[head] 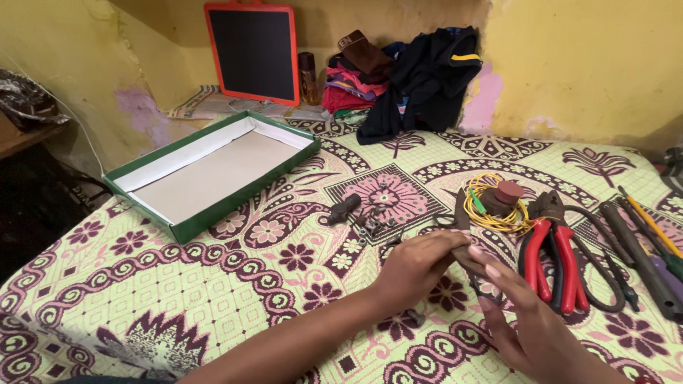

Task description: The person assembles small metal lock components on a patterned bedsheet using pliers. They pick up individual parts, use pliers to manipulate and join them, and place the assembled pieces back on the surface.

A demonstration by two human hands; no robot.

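grip: small dark part (462,250) is being pinched between left hand (416,267) fingers and right hand (523,320) fingertips, mid-bed, near front edge
progress: seemingly early; screws (373,220) are lying loose
nearby: red pliers (555,259), yellow wire coil (491,206) are being left untouched
far: green box (188,227) is sitting empty, left edge

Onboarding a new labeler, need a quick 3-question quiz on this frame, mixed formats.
1. True or false: the green box has tools inside it.
2. Multiple choice: the red-handled pliers lie (A) inside the box, (B) on the bedsheet right of the hands, (C) on the pile of clothes.
3. Fill in: the coil of wire beside the pliers is ____ in colour.

Key:
1. False; it shows only its bare bottom.
2. B.
3. Yellow.

The left hand and right hand meet over a small dark part, too hidden to identify.
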